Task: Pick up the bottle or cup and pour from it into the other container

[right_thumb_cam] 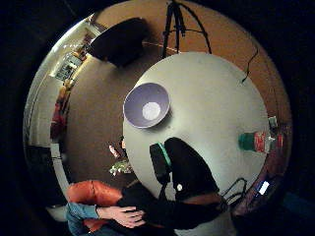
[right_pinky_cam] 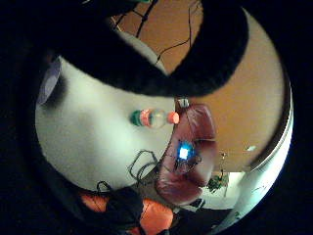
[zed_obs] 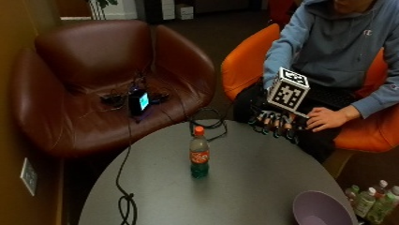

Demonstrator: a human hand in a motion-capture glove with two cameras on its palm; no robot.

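While I sit in the orange chair (zed_obs: 243, 65), the outside view shows my gloved right hand (zed_obs: 274, 123) hanging at the far edge of the round counter (zed_obs: 249, 187), fingers (zed_obs: 267, 123) loosely down and holding nothing. My bare left hand (zed_obs: 324, 118) rests in my lap. The bottle (zed_obs: 199, 153) stands upright near the middle of the counter, orange cap on, well apart from my hand. The purple bowl (zed_obs: 318, 208) sits at the near edge. A brown armchair (zed_obs: 93, 84) stands beside the counter.

From the thumb side, the bowl (right_thumb_cam: 146, 104) and the bottle (right_thumb_cam: 258, 142) sit far apart on the counter.

From the little finger side, the bottle (right_pinky_cam: 154, 118) stands near the counter's rim, by the armchair.
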